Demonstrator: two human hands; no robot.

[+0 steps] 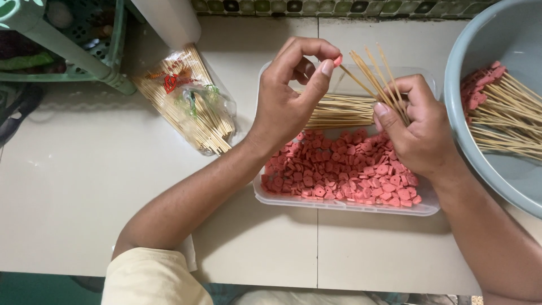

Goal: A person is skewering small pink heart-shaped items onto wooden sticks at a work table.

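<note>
Left hand (pixel 291 93) grip pinched on pink piece (pixel 337 60); right hand (pixel 418 127) grip clasping skewers (pixel 375 73) over tray (pixel 344 206).

Pale tiled counter (pixel 84 186). Resting on it: clear tray (pixel 339 206) of pink pieces, bag of skewers (pixel 189 104), grey basin (pixel 508 164), green basket (pixel 84 39).

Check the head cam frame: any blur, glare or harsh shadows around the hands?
Head view: even, soft light, no glare on the clear tray; a mild shadow falls under the left hand and forearm onto the counter; the right hand and its skewers are sharp; the basin is cropped at the right edge.
</note>
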